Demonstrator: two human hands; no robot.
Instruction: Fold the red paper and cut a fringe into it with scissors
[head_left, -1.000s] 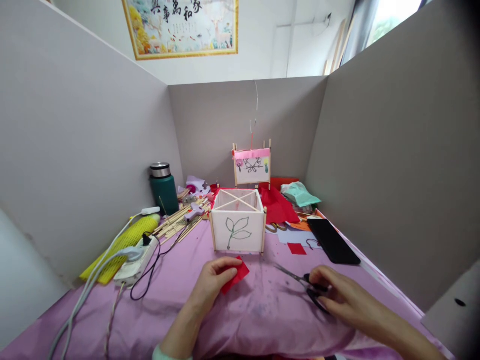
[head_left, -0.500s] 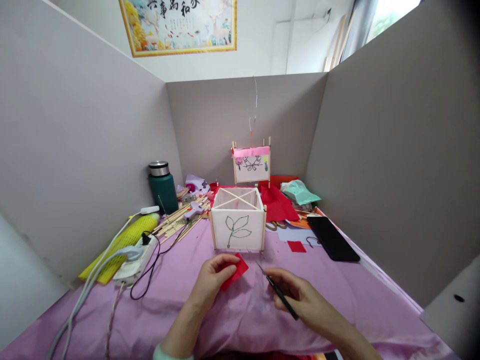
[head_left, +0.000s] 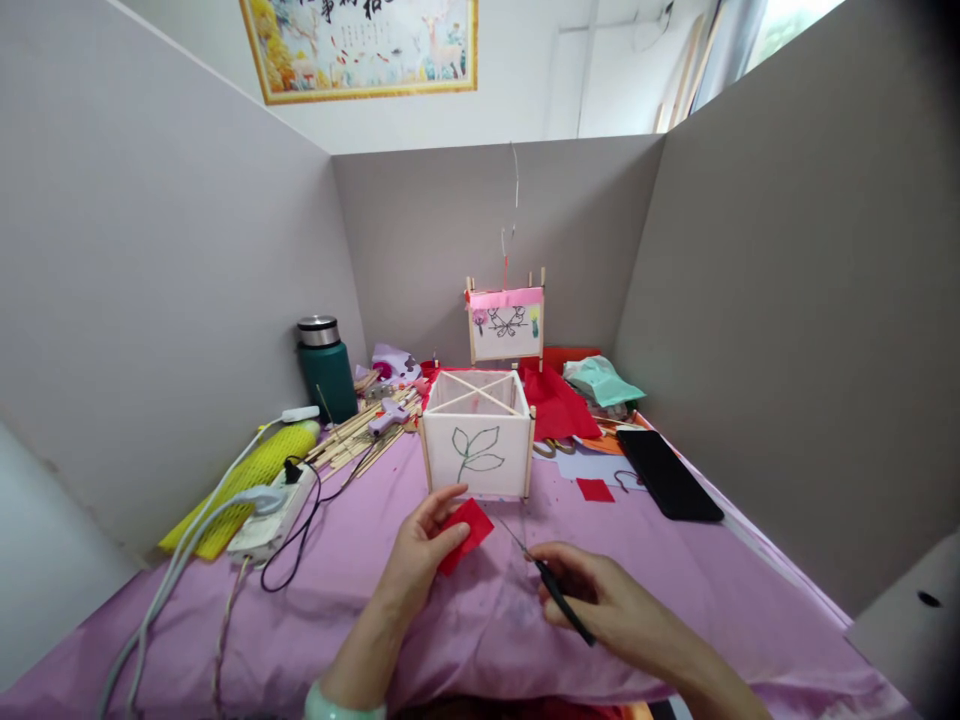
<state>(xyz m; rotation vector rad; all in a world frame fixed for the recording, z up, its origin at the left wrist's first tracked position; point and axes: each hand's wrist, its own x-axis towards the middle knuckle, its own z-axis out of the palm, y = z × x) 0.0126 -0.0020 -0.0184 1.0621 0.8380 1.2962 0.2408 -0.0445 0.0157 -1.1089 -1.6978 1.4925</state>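
My left hand (head_left: 416, 555) pinches a small red paper square (head_left: 466, 533) just above the purple table cover. To its right, my right hand (head_left: 592, 595) grips black-handled scissors (head_left: 544, 580), their blades pointing up-left toward the red paper. Directly behind both hands stands a white paper lantern box (head_left: 477, 435) with a wooden stick frame and a leaf drawn on its front.
A second small lantern (head_left: 505, 323) with pink trim stands at the back. A green flask (head_left: 326, 370), wooden sticks (head_left: 352, 440), a glue gun (head_left: 386, 415), a power strip (head_left: 270, 515) with cables and yellow mesh (head_left: 240, 485) lie left. Red paper (head_left: 555, 405), a red scrap (head_left: 595, 490) and a black phone (head_left: 667, 475) lie right.
My right hand picked up the scissors from the table at the right and brought them left, close to the red paper. My left hand raised the paper slightly.
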